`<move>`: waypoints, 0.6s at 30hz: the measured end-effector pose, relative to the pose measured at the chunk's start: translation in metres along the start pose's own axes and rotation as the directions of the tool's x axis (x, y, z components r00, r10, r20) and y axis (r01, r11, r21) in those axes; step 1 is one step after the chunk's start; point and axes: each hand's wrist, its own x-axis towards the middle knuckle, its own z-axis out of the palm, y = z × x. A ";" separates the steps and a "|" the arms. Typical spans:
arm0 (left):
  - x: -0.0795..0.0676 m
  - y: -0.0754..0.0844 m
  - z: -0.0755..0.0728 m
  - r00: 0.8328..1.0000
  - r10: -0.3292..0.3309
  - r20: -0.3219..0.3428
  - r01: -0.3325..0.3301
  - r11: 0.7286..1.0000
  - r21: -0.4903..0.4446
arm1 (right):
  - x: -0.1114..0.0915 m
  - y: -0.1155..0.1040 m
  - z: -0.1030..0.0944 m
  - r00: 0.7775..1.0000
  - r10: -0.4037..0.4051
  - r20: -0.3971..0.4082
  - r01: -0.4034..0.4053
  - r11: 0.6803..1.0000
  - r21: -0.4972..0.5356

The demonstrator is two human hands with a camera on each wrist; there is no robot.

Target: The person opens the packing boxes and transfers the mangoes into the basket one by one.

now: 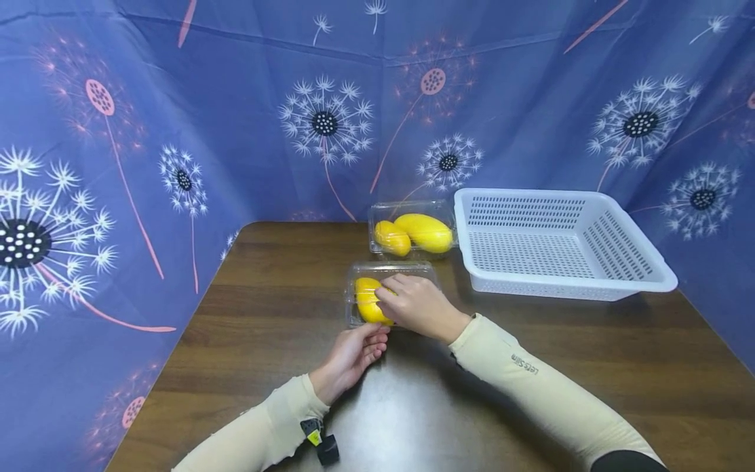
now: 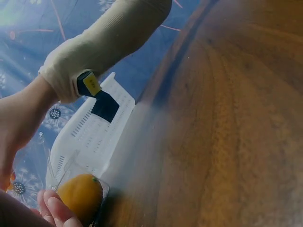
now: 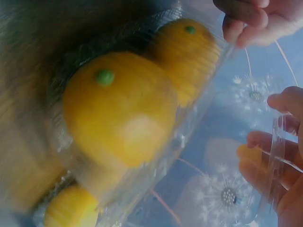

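Note:
A clear plastic clamshell box (image 1: 389, 267) lies in front of me with yellow mangoes (image 1: 368, 300) inside; the right wrist view shows two, a large mango (image 3: 120, 111) and a smaller mango (image 3: 187, 56), each with a green stem spot. At the near edge of the box, my left hand (image 1: 352, 354) pinches the rim between thumb and fingers. My right hand (image 1: 421, 305) reaches over the box from the right and hides part of the fruit. Its curled fingers (image 3: 262, 165) hold the thin clear lid (image 3: 274, 165) in the right wrist view.
Behind stands a second clear box (image 1: 383, 211) holding two yellow mangoes (image 1: 427, 233). To its right a white perforated basket (image 1: 643, 286) sits on the brown wooden table (image 1: 248, 314). A blue dandelion-print curtain (image 1: 236, 118) hangs along the table's back and sides.

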 end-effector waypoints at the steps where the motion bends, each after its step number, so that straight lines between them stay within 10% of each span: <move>1: 0.000 -0.001 0.000 1.000 0.003 0.005 -0.003 1.000 -0.004 | -0.001 0.000 -0.002 1.000 0.013 0.016 -0.013 1.000 0.010; 18: -0.001 -0.003 -0.002 0.999 0.021 0.034 -0.019 0.999 -0.036 | -0.017 0.009 -0.018 0.988 0.092 0.127 -0.099 0.993 0.057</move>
